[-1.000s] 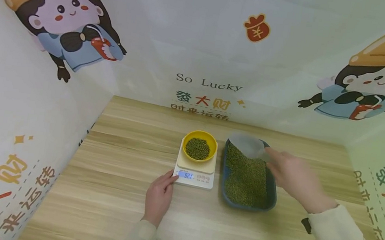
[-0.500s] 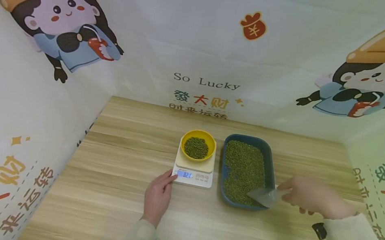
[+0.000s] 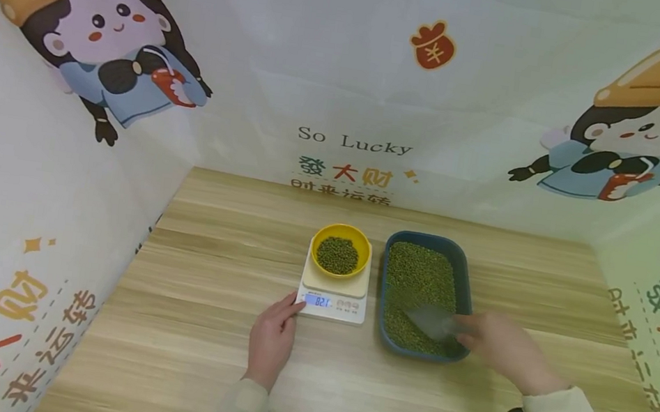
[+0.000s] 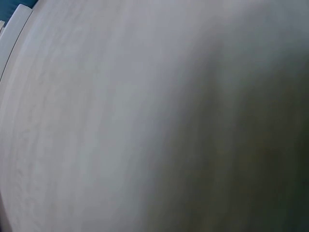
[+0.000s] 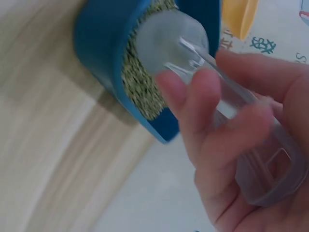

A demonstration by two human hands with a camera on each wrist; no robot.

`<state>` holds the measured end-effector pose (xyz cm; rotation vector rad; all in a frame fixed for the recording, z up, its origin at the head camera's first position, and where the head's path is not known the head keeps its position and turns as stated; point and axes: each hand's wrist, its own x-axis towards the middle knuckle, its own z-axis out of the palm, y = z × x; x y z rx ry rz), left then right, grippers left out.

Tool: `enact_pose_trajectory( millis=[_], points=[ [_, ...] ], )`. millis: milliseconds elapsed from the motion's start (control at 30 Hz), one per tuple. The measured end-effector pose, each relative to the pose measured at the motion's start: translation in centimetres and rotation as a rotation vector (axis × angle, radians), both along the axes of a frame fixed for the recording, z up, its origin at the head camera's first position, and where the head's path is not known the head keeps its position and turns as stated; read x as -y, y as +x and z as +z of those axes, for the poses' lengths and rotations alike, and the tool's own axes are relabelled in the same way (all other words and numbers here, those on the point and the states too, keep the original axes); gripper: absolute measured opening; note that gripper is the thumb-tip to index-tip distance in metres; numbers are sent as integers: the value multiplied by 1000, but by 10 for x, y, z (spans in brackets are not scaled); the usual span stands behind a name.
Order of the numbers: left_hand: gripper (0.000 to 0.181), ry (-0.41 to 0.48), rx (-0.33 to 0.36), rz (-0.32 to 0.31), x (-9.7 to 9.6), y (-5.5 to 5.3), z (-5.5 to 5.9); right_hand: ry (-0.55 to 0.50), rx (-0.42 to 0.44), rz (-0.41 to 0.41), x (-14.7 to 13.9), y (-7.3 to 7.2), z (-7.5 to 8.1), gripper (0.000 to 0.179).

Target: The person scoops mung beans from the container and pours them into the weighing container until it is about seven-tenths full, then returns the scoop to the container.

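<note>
My right hand (image 3: 500,346) grips the handle of a clear plastic scoop (image 3: 430,321), with the fingers curled round it in the right wrist view. The scoop's bowl (image 5: 169,41) is at the green mung beans (image 3: 422,272) in a deep blue rectangular tub (image 3: 468,292). To the tub's left, a white kitchen scale (image 3: 331,307) bears a yellow bowl (image 3: 317,260) with a smaller heap of mung beans. Its display appears to read 821 or 82.1. My left hand (image 3: 271,342) touches the scale's front left corner with thumb and fingertips. The left wrist view does not show that hand's fingers clearly.
A light wood-grain table (image 3: 199,328) lies under everything. Printed cloth walls (image 3: 258,83) with cartoon figures and lettering enclose it at the back and on both sides.
My right hand has brought the scoop from the tub's far end to its near right corner, then a little left into the beans. The left hand, scale and display look unchanged.
</note>
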<state>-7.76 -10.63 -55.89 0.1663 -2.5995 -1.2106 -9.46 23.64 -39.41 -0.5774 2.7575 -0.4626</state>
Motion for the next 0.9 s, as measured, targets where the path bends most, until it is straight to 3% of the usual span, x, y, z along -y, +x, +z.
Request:
enact_pose_trajectory(
  millis=[133,500,733,900],
  points=[
    [28,-4,-5,-1,0,0,0,-15,-32,-35,7,2,-12,37],
    [28,7,13,3,-1,1,4,-25,-225,-109,26,0,-33,36],
    [28,4,21,1,-3,2,2,-86,-277,-193,32,3,-68,38],
    [28,1,3,5,-2,2,1,-145,-383,-231,34,3,-90,40]
  ],
)
